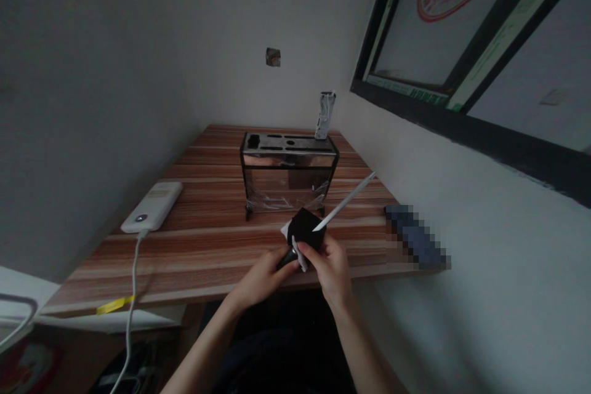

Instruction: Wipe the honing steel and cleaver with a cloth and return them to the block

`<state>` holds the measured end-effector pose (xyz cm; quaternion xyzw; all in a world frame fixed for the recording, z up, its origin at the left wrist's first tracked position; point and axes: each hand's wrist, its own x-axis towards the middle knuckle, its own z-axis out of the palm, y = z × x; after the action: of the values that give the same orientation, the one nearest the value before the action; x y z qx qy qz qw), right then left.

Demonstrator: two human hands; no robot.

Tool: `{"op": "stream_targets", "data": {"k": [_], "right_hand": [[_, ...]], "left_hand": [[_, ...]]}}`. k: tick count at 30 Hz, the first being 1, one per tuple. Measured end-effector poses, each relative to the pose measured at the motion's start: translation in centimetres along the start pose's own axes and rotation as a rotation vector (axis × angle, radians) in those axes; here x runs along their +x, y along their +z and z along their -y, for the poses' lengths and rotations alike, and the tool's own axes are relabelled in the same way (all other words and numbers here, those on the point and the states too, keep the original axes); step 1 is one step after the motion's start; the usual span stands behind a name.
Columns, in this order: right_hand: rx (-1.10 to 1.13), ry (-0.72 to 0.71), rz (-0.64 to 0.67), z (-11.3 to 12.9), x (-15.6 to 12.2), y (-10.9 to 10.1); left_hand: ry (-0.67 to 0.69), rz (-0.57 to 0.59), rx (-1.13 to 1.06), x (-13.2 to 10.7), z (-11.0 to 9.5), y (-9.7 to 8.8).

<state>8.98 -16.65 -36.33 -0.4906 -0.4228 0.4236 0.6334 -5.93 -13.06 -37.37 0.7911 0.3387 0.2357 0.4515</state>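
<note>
My left hand (268, 272) is closed around the black handle of a long, thin-bladed knife (347, 202). Its pale blade points up and to the right, away from me. With its fingers closed, my right hand (333, 263) pinches a black cloth (305, 226) with whitish edges against the lower blade, near the handle. The cloth hides the part where blade and handle meet. Just beyond my hands stands a knife block (290, 160) with a slotted metal top and clear sides, partly covered by plastic film. A silvery, wrapped-looking piece (325, 114) stands upright at its right end.
The striped wooden table (203, 197) meets walls at the back and right. A white power bank (152, 206) with a white cable (135, 271) lies at the left. Near the right edge is a blurred dark object (415, 234). Yellow tape (113, 305) marks the front edge.
</note>
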Motion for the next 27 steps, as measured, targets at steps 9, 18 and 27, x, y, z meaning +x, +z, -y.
{"op": "stream_targets", "data": {"k": [9, 18, 27], "right_hand": [[0.077, 0.01, -0.116, -0.5, -0.3, 1.0], [0.039, 0.021, -0.119, -0.6, 0.0, 0.4], [-0.003, -0.004, -0.086, 0.3, 0.5, 0.0]], "left_hand": [[-0.002, -0.083, 0.045, 0.0, -0.1, 0.3], [0.006, -0.022, 0.063, 0.0, -0.1, 0.2], [-0.041, -0.048, 0.116, 0.1, -0.4, 0.5]]}}
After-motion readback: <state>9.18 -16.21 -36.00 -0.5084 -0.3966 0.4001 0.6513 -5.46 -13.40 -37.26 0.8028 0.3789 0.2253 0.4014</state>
